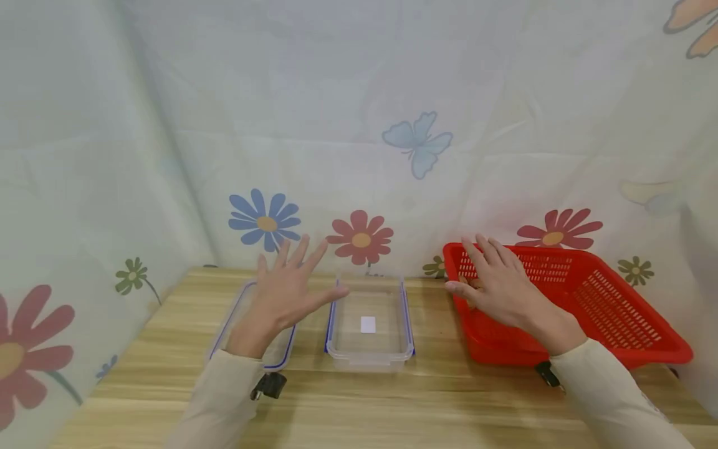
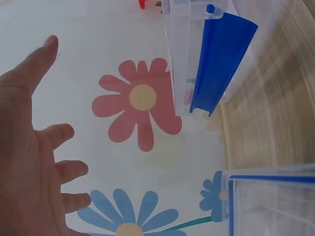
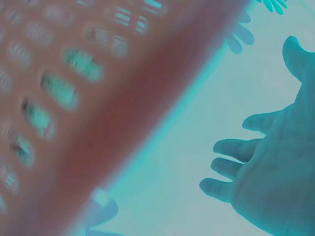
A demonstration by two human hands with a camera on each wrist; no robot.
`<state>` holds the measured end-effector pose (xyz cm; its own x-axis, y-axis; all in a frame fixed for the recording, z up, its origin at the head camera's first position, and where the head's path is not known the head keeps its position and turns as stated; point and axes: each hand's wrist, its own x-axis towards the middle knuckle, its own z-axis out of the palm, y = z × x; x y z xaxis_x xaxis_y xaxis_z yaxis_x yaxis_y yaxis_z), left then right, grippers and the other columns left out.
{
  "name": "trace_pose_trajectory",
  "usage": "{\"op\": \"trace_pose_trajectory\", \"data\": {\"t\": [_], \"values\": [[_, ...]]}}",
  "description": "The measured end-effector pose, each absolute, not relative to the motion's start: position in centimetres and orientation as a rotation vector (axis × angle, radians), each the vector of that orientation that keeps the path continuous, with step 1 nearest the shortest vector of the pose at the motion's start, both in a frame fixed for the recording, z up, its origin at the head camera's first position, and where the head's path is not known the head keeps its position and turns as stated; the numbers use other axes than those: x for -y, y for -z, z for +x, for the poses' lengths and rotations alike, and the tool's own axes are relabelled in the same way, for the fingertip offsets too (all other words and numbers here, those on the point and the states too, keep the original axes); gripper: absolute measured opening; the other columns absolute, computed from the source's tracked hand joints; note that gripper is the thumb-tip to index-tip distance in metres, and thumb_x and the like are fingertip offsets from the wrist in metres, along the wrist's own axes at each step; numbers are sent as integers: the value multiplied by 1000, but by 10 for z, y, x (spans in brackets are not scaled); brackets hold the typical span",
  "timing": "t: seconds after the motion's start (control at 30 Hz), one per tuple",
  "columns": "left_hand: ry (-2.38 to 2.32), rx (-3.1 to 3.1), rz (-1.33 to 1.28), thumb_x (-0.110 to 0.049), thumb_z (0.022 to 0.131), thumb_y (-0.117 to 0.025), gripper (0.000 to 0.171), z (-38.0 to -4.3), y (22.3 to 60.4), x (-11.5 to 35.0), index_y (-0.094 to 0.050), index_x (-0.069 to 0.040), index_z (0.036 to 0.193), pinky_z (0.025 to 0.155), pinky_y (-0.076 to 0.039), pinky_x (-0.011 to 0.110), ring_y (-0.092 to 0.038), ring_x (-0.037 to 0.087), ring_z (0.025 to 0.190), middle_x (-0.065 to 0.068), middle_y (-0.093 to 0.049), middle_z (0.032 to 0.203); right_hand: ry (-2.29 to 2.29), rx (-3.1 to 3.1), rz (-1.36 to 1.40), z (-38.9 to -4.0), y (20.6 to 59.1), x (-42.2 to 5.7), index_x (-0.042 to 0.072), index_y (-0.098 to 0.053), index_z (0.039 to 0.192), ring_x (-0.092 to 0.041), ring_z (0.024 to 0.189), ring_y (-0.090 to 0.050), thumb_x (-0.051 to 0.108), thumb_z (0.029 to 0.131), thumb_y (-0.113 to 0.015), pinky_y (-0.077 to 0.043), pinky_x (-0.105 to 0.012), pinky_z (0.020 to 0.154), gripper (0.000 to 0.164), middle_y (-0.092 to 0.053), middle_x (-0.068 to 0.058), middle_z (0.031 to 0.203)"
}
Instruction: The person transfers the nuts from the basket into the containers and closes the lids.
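Observation:
My left hand (image 1: 283,293), fingers spread and holding nothing, hovers over a clear lid with a blue seal (image 1: 286,352) lying on the wooden table. In the left wrist view its fingers are spread too. To its right stands a clear plastic food container (image 1: 368,349) with blue side clips (image 2: 221,59); a small white square (image 1: 368,324) shows at its bottom. My right hand (image 1: 505,287), fingers extended and holding nothing, hovers over the left side of a red plastic basket (image 1: 634,312). Partly hidden behind that hand, some small brownish things (image 1: 475,284) lie in the basket.
A wooden-look table (image 1: 359,405) carries everything. Behind it and at the sides hangs a pale cloth (image 1: 314,125) printed with flowers and butterflies. The basket's perforated wall looms close and blurred in the right wrist view.

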<state>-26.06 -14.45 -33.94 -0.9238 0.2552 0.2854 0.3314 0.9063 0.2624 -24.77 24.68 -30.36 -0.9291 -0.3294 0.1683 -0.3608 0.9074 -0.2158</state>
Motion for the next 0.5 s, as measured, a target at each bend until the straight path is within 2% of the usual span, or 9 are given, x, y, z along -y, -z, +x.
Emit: {"op": "trace_pose_trajectory", "data": {"t": [0.17,0.5], "values": [[544,2810,-458,-85,89,-53,105,-264,345,141,-24,-26,171,119,0,83,-9,48,159,12,-15,176,-424,2958,570,-249,294,-259,10,-9,171,-52,155,-11,63,100,-62,-13,-80,121,103,-12,-27,173],[721,2757,-484,-71,92,-66,100,-270,350,132,-28,-22,170,121,-12,80,-19,47,158,12,-21,175,-586,2985,603,-257,278,-283,8,-15,170,-53,152,-18,57,99,-69,-30,-83,112,102,-21,-27,170]]}}
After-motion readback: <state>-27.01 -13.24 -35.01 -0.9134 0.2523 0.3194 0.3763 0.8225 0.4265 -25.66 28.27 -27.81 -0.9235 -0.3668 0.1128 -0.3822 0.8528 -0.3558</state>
